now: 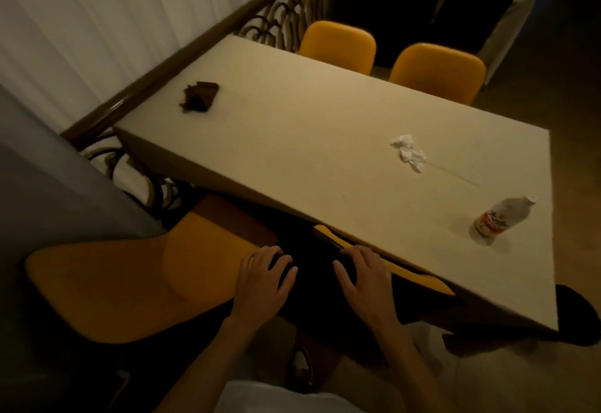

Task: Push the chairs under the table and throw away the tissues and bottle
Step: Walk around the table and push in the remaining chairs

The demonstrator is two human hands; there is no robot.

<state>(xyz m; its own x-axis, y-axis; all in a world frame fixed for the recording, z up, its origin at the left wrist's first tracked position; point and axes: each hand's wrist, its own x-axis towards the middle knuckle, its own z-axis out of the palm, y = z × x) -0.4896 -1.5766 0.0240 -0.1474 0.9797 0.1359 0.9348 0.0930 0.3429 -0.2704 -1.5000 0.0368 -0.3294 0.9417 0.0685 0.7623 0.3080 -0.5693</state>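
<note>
Below the desk (292,139) edge, both hands, left hand (263,277) and right hand (362,277), lay with fingers released near a chair (130,282); the tissues (409,152) looked soft, the bottle (497,220) light, best grasped mid-body.

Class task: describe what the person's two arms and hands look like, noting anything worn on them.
Both forearms are bare, with no sleeves in view. The left hand and right hand wear no gloves, and no rings, watch or bracelet can be made out in the dim light.
</note>
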